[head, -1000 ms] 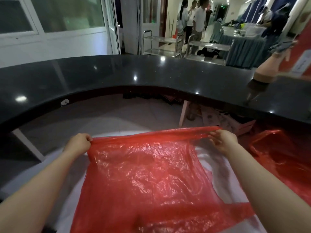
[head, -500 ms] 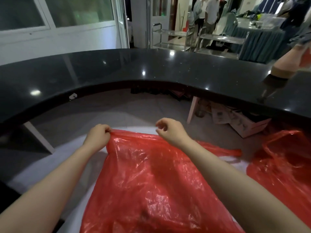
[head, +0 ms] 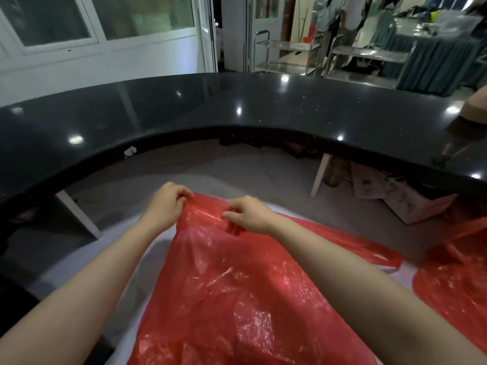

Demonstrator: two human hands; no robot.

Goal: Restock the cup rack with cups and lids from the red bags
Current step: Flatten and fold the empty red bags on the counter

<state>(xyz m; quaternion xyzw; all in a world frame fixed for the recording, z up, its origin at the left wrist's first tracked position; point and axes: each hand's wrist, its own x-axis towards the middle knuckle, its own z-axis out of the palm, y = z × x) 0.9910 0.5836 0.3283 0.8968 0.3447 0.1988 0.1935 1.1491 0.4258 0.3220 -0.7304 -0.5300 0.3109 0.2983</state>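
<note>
A flat, crinkled red plastic bag (head: 232,291) lies spread on a white surface (head: 147,262) in front of me. My left hand (head: 166,206) pinches its far top edge at the left corner. My right hand (head: 250,213) pinches the same edge close beside it, with a fold of red film gathered between the fingers. The hands are about a hand's width apart. A second red bag (head: 458,275) lies at the right edge. No cups, lids or rack show in this view.
A curved black glossy counter (head: 237,111) arcs around the far side. Under it at the right stand a cardboard box (head: 411,206) and papers. Steel trolleys (head: 284,56) and standing people (head: 340,22) are beyond. A brown object (head: 475,109) sits on the counter's right end.
My right hand slid left along the bag's top edge, from far right to close beside the left hand, gathering the film. The left hand kept its grip.
</note>
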